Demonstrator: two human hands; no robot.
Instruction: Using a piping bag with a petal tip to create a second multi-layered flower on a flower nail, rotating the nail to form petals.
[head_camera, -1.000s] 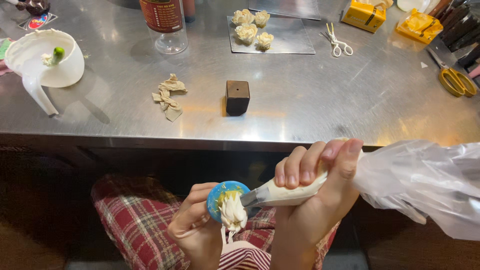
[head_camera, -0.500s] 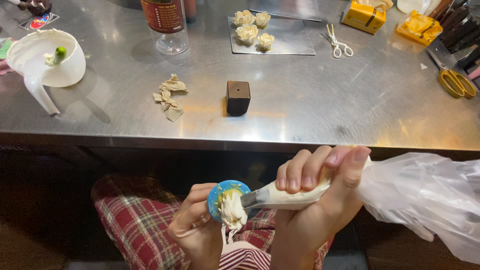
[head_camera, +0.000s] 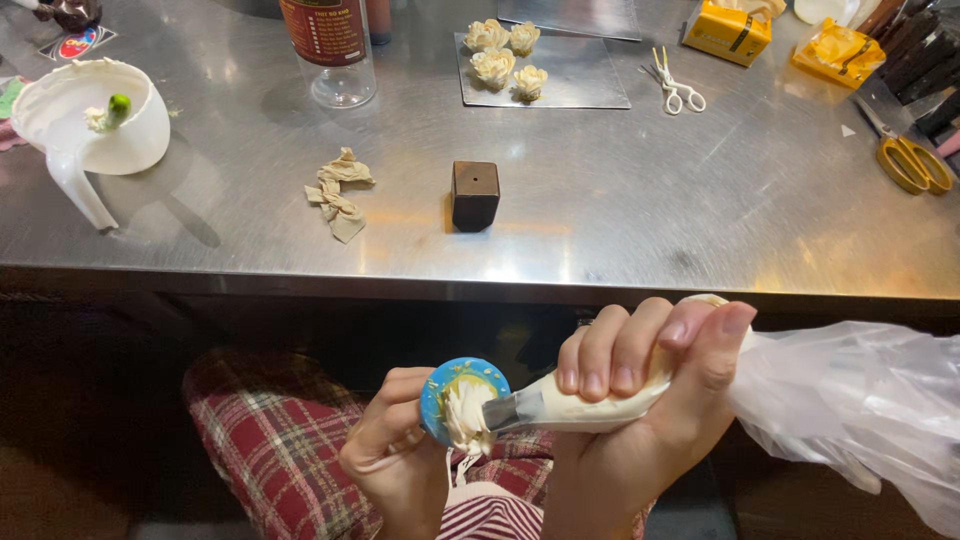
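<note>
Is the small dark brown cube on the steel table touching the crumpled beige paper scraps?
No, the dark brown cube stands apart from the beige paper scraps, bare steel table between them.

Bottle (head_camera: 335, 45) cut off at top edge; piping bag (head_camera: 860, 410) running off right edge; stem under blue disc (head_camera: 463, 400) hidden inside left hand (head_camera: 395, 465); yellow scissors (head_camera: 912, 160) partly cropped right

I read this as a cake-decorating or pastry workroom; the stainless-steel surface (head_camera: 620, 210) is of the commercial-kitchen kind; a metal tray (head_camera: 580, 75) carries finished cream flowers (head_camera: 505, 55); a cream-filled piping bag (head_camera: 600, 405) with metal tip meets a blue flower nail (head_camera: 462, 400); white scissors (head_camera: 675, 85), a smeared white bowl (head_camera: 95, 120) and a dark nail-holder block (head_camera: 474, 195) lie about.
</note>
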